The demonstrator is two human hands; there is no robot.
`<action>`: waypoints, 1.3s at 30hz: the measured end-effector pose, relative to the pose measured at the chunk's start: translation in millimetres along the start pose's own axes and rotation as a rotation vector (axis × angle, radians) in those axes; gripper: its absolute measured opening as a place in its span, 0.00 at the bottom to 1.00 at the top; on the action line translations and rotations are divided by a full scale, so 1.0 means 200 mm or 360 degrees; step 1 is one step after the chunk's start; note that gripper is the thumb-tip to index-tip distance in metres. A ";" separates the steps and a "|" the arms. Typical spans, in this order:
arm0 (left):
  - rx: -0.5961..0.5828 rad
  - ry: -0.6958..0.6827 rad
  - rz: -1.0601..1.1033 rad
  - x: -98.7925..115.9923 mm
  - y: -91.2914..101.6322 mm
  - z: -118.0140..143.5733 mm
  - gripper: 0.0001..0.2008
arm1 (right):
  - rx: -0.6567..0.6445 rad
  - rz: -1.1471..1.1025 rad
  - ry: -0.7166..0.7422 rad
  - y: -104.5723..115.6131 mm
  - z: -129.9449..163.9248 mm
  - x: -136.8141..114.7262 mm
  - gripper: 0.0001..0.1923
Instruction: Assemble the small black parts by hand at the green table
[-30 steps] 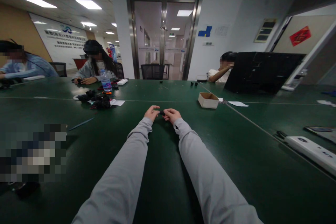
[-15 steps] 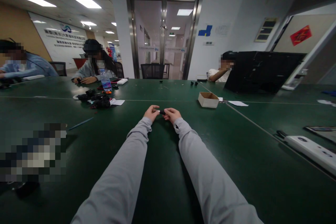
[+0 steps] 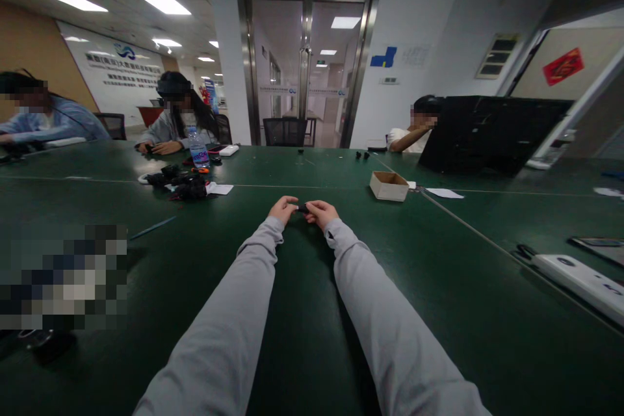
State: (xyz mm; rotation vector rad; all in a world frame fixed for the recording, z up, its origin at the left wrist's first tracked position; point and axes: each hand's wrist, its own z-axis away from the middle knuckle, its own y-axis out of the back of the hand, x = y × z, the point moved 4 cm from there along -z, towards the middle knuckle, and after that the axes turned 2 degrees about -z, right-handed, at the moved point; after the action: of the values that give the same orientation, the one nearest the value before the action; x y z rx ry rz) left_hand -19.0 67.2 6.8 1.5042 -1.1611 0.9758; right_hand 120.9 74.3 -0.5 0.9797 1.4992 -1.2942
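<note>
**Small black part pinched between 2 hands**

While both grey sleeves stretch out over the green desk (image 3: 302, 312), the left hand (image 3: 283, 210) and right hand (image 3: 319, 213) meet above it. Between them sits a small black part (image 3: 301, 208), pinched at each end by narrowed fingers (image 3: 292, 207). Farther right stands an open cardboard box (image 3: 389, 186); its contents cannot be seen.
</note>
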 end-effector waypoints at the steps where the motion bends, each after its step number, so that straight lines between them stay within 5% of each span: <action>1: 0.0005 0.0002 0.0004 0.00 0.00 0.00 0.14 | -0.0004 -0.0004 0.0000 0.00 0.00 0.00 0.05; 24: -0.0076 0.0059 -0.0019 0.02 0.00 0.02 0.14 | -0.0043 -0.0002 0.0019 0.00 0.00 0.00 0.04; 31: -0.0066 -0.0073 -0.0072 0.04 0.01 0.03 0.17 | -0.0068 -0.0030 0.0022 0.01 -0.02 0.01 0.06; 39: -0.0037 0.0068 -0.0035 0.03 0.00 0.02 0.14 | -0.0078 -0.0033 0.0023 0.01 -0.01 0.01 0.06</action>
State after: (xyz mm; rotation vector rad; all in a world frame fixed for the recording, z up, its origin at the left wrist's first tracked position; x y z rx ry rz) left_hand -18.5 61.3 10.9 1.4681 -1.1197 0.9718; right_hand 121.3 76.1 -2.5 0.9462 1.5491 -1.2618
